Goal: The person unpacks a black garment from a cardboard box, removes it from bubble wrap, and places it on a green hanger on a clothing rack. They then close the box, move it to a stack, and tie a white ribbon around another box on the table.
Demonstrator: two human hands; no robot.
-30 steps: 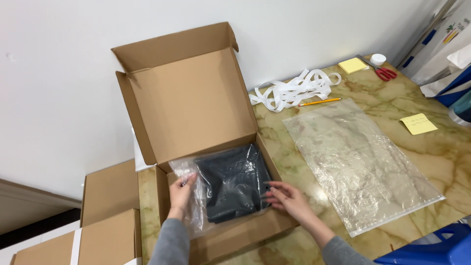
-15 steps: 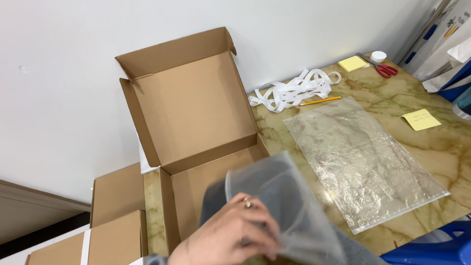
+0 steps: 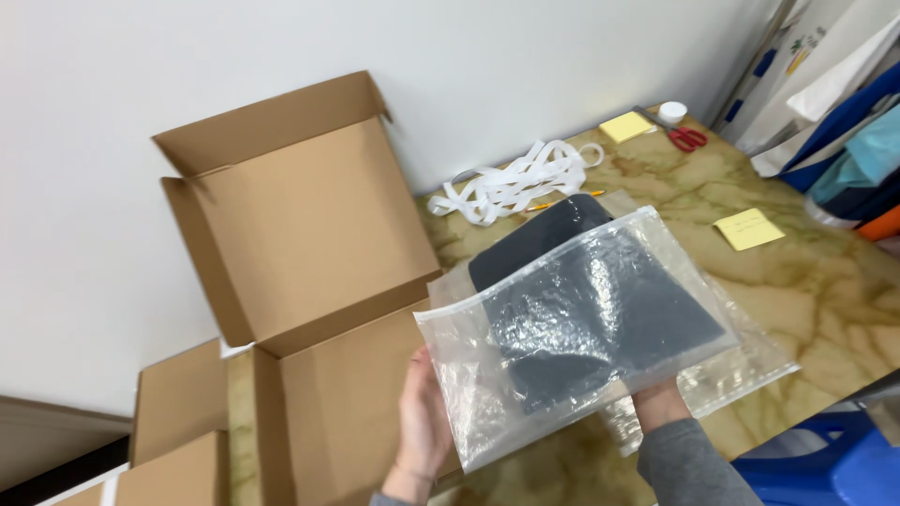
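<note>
Both hands hold up a clear plastic bag (image 3: 525, 375) with a dark grey flat pad (image 3: 600, 309) partly sticking out of its far end. My left hand (image 3: 424, 426) grips the bag's near left edge. My right hand (image 3: 659, 405) supports it from beneath at the right, mostly hidden by the plastic. The bag hovers above the marble table, just right of an open brown cardboard box (image 3: 309, 281), whose inside shows nothing.
A second clear bag (image 3: 750, 370) lies on the marble table (image 3: 825, 290) under the held one. White strips (image 3: 511, 183), a pencil, yellow sticky notes (image 3: 748, 228), red scissors (image 3: 689, 139) and a small white jar sit toward the back. Flat cartons (image 3: 178, 422) stand at the left.
The bagged pad has come out of the box and now sits lifted over the table to the right. The box is left without contents.
</note>
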